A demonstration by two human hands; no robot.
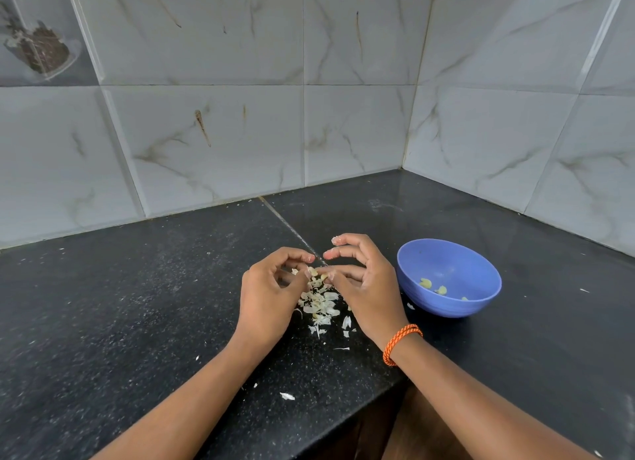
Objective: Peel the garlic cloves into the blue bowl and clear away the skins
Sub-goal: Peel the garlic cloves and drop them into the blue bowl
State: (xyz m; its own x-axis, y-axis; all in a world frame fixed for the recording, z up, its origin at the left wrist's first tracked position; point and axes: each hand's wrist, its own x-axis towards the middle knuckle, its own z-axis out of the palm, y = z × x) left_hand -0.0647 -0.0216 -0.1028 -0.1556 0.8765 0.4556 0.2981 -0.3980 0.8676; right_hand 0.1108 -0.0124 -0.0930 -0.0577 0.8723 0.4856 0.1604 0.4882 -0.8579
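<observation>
Fingers: both hands, left hand (266, 287) and right hand (364, 281), pinch one garlic clove (313, 271) between fingertips.
Bowl: blue bowl (446, 301) lies just right of the right hand, the nearer one.
Skins: skins (319, 305) heaped directly below the clove.

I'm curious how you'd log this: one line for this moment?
peeling | both hands: left hand, right hand pinch garlic clove | skins below | blue bowl: peeled cloves

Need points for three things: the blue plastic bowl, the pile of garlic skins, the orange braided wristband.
blue plastic bowl (446, 306), head view, on its outer front wall.
pile of white garlic skins (319, 305), head view, on the middle of the heap on the black counter.
orange braided wristband (400, 343), head view, on the cord across the right wrist.
</observation>
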